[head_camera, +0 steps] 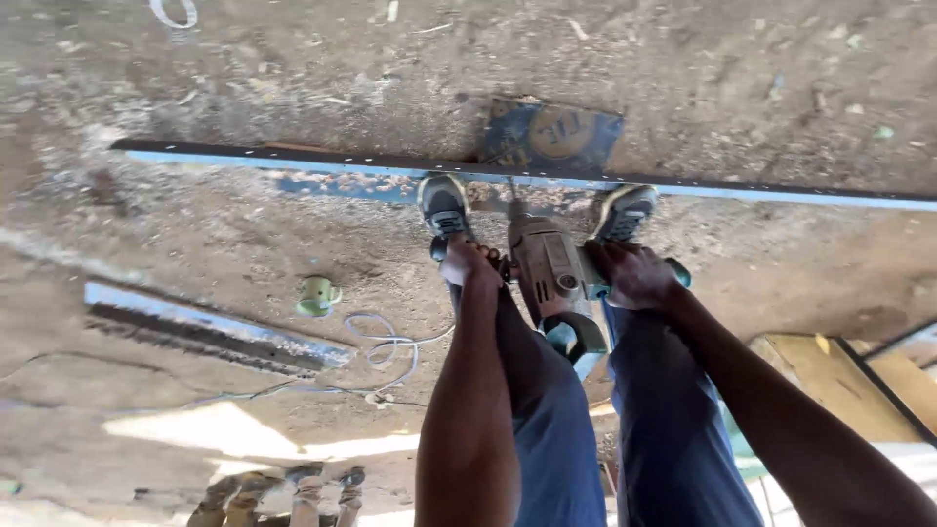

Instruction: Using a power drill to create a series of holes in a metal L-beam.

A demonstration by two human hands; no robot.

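Your left hand (467,263) has its grip wrapped tight around the side handle of the power drill (553,283), and your right hand (632,275) closes its grip on the teal handle at the drill's 3 o'clock side. The drill sits between your knees, its nose pointing toward 12 o'clock and meeting the long metal bar (293,161), which lies across the dirt floor (244,59) from 9 o'clock to 3 o'clock. Your left shoe (444,205) and right shoe (625,210) stand on the bar, one on either side of the drill's tip. Just past the bar at 12 o'clock lies a flat blue piece (556,135). Out at 9 o'clock a green cup (316,295) stands on the floor, with a white cord (390,346) looped near it and a second metal strip (210,327) lying beyond.
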